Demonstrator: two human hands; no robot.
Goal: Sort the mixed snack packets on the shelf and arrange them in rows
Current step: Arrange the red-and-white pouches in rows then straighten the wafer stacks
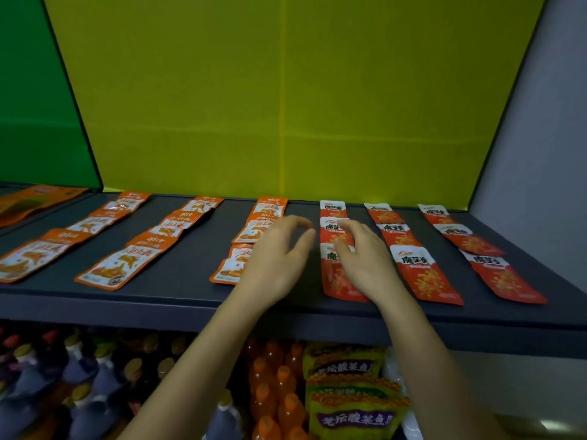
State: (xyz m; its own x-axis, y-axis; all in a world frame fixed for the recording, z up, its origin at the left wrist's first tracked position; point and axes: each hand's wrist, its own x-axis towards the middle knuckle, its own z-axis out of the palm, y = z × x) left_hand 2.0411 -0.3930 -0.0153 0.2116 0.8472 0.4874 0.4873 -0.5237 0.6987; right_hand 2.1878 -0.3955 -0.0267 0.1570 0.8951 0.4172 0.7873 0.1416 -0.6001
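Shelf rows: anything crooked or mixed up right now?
No mixed kinds visible. Only the orange row beside the left hand looks uneven: its front packets overlap and sit skewed leftward, partly hidden.

The person is working bare-armed: the left hand [273, 258] and right hand [365, 262] are showing uncovered, as are both forearms [203, 360].

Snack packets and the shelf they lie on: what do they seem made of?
Snack packets: probably thin plastic film, glossy, with flat sealed edges and a slight sheen. Shelf: dark grey, matte, even surface; painted metal or laminate, cannot tell which.
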